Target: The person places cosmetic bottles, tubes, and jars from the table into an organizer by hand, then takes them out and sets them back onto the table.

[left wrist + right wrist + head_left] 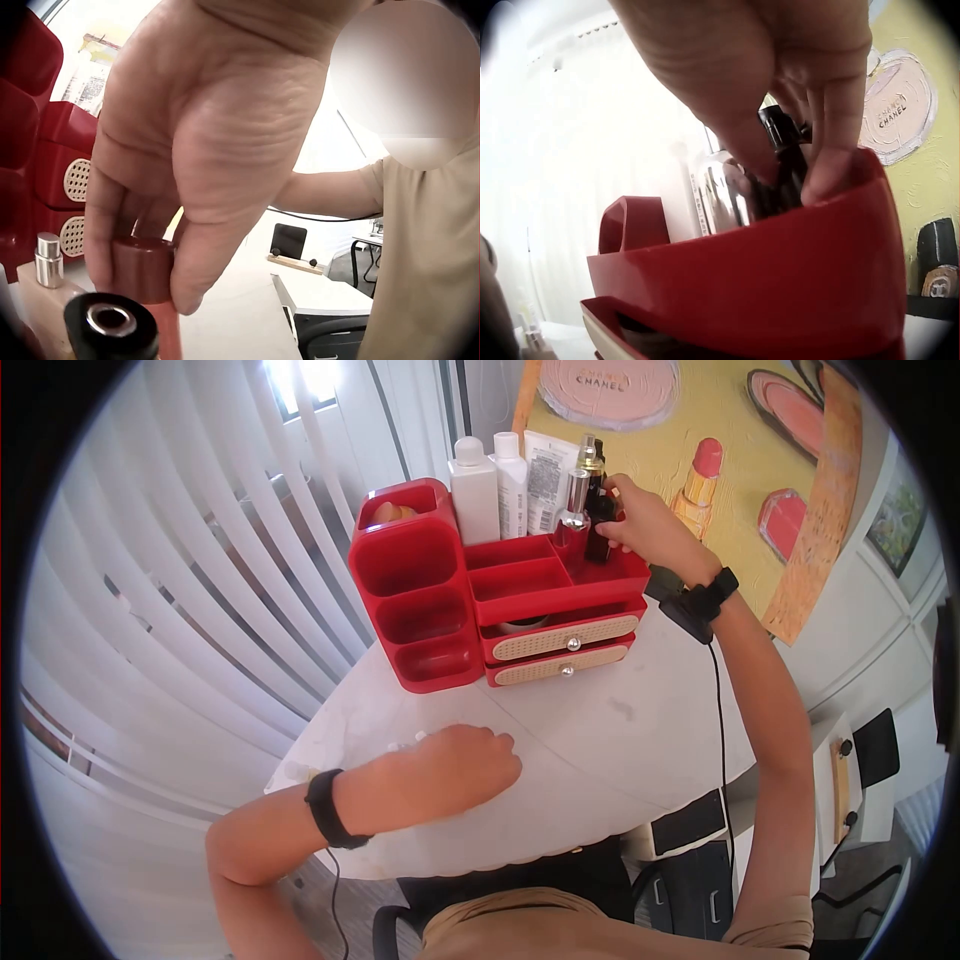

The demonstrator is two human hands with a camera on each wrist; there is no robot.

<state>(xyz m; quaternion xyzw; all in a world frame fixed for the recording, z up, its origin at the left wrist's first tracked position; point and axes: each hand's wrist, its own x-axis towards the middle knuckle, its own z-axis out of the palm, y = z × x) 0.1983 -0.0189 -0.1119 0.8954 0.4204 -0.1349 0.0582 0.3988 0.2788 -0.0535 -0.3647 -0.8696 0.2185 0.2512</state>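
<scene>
While our right hand (650,532) is gripping a dark bottle (600,520) between thumb and fingers, we are listing the following. Organizer (560,602), red: sitting on the desk (600,745), its upper tray holding the dark bottle at the right end. Silver-topped bottle (575,505): standing in that tray, just beside the dark one. Two white bottles (475,500) and a white tube (547,475): rising behind the tray. Left hand (450,772): hovering over the desk, in front of the organizer, its fingers grasping a red-capped tube (145,271). Black-topped item (112,322) and silver-capped bottle (49,264): standing near that tube.
</scene>
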